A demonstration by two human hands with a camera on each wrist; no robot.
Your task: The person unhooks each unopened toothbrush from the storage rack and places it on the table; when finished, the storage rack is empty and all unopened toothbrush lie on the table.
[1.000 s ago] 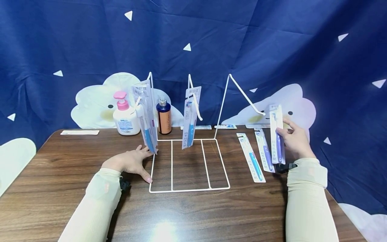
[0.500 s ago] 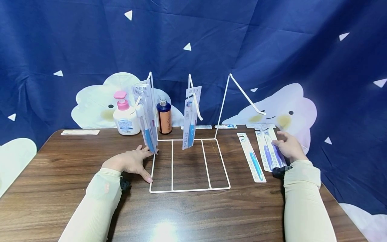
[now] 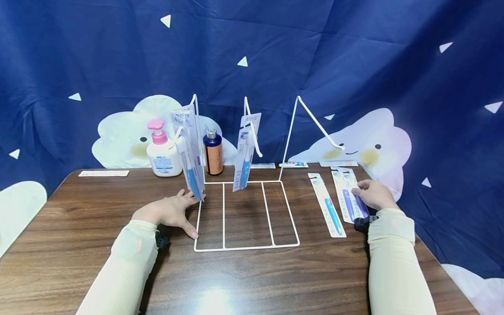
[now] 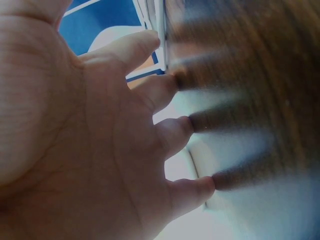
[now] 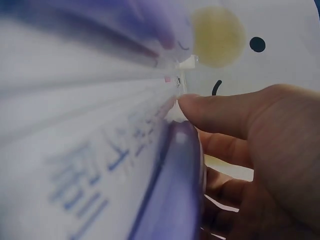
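Dark wooden worktop (image 3: 252, 271) carries a white wire display rack (image 3: 246, 214). Left hand (image 3: 169, 212) rests flat at its left edge, fingers spread. Right of the rack, right hand (image 3: 374, 195) pinches a purple carded toothbrush pack (image 3: 356, 199) lying flat; a loose pinch could let it slip

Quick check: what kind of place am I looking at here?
Likely a staged tabletop set mimicking a shop display: a white wire rack with hanging toothbrush packs on a wooden table, and a blue cloud-print backdrop behind.

head: above, facing table (image 3: 252, 271) | wrists: close on each hand's work, blurred
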